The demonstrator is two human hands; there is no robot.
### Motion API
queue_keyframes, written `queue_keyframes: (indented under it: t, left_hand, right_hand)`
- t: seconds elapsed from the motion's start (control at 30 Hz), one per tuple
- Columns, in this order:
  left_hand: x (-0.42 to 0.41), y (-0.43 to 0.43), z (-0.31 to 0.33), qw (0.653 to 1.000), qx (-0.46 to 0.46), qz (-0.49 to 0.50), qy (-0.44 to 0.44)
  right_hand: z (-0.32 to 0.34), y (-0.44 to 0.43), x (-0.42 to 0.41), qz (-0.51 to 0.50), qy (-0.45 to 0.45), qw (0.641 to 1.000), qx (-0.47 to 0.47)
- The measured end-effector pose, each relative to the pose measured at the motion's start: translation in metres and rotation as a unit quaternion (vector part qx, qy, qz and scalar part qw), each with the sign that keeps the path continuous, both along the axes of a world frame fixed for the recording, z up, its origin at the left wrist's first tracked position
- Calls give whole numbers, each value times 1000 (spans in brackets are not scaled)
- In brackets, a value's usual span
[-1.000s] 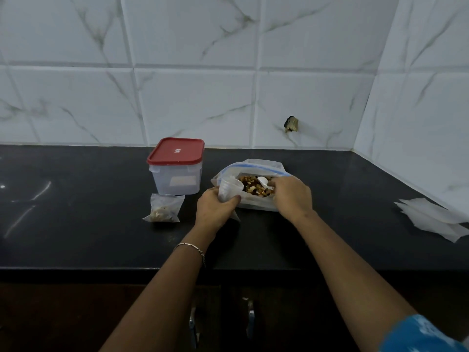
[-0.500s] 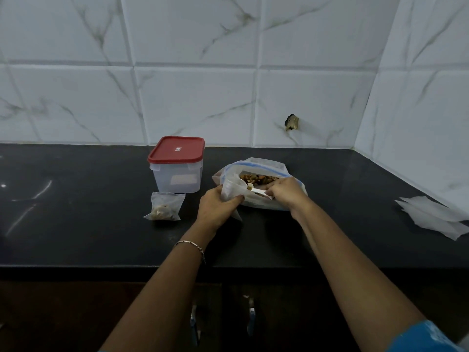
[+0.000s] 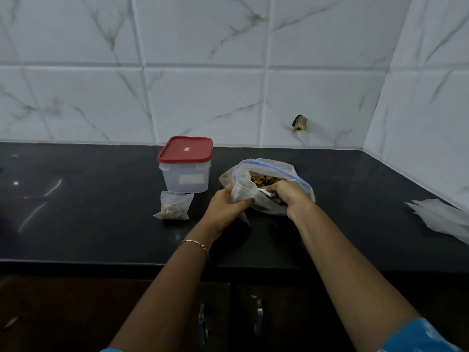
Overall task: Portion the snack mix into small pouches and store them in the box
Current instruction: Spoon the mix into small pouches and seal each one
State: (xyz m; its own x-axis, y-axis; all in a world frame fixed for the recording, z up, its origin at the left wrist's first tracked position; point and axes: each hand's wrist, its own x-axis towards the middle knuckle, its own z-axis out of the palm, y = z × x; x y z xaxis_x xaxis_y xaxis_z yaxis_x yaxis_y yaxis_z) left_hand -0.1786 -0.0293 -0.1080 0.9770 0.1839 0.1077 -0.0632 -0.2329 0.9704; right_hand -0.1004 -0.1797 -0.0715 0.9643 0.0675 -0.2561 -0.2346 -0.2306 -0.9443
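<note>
The open small pouch (image 3: 242, 190) is gripped by the left hand (image 3: 228, 209), just left of the spoon (image 3: 262, 191) pinched by the right hand (image 3: 289, 195)

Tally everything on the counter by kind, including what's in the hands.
Storage box with red lid: 1
Large zip bag of snack mix: 1
Filled small pouch: 1
Open pouch in left hand: 1
White scoop in right hand: 1
Stack of empty pouches: 1
Total: 6

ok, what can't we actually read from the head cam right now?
- Red-lidded translucent plastic box: contents, frosted walls hide them.
- White plastic spoon: bowl load, small clear pouch covers it.
- Right hand: fingertips, inside the large zip bag.
- White paper sheets: cut by right edge.
</note>
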Motion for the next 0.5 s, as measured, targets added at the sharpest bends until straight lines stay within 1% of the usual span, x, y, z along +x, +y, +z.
queue_keyframes:
  t: [0.13,0.23,0.4,0.5]
  left_hand:
    - [-2,-2,2,1000,-20,20,-9]
    - [-5,-6,5,999,-19,39,-18]
    - [-6,-6,2,995,-11,81,-51]
    - [-9,-8,2,993,9,99,-61]
  right_hand:
    - [5,-3,-6,-1,30,998,51]
    - [13,-9,-17,6,29,995,90]
    - [28,-24,-37,-15,-7,996,83]
    - [35,-31,-44,-7,-15,998,68]
